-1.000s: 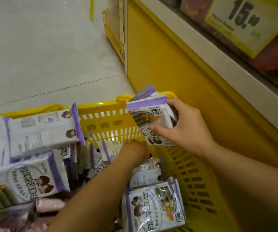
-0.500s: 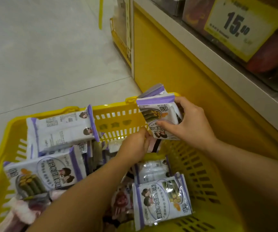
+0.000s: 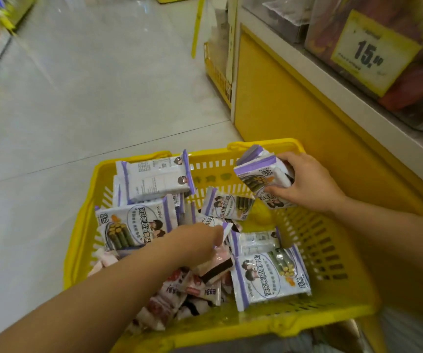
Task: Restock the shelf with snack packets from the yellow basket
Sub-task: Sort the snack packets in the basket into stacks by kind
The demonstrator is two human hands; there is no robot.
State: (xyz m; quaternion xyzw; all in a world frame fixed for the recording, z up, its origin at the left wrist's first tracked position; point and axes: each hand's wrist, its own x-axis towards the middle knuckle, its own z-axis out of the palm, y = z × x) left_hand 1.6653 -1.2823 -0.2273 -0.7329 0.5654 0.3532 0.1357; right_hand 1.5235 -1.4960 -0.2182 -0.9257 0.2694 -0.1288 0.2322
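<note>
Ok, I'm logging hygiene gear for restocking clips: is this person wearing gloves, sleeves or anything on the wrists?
No. The left hand and right hand are bare: no gloves, no rings seen, no watch or band at either wrist. Both forearms are uncovered, with no sleeve showing up to the picture's edge.

Yellow slotted plastic basket [image 3: 315,233]; white foil snack packets [image 3: 134,225] with purple end bands and printed green-and-yellow rolls; pink-and-white wrapped packets [image 3: 164,299] with dark brown patches. Yellow paper price card [image 3: 373,52] with black numerals; plain yellow shelf panel [image 3: 294,103] with white edge; pale grey floor tiles [image 3: 78,98].
</note>
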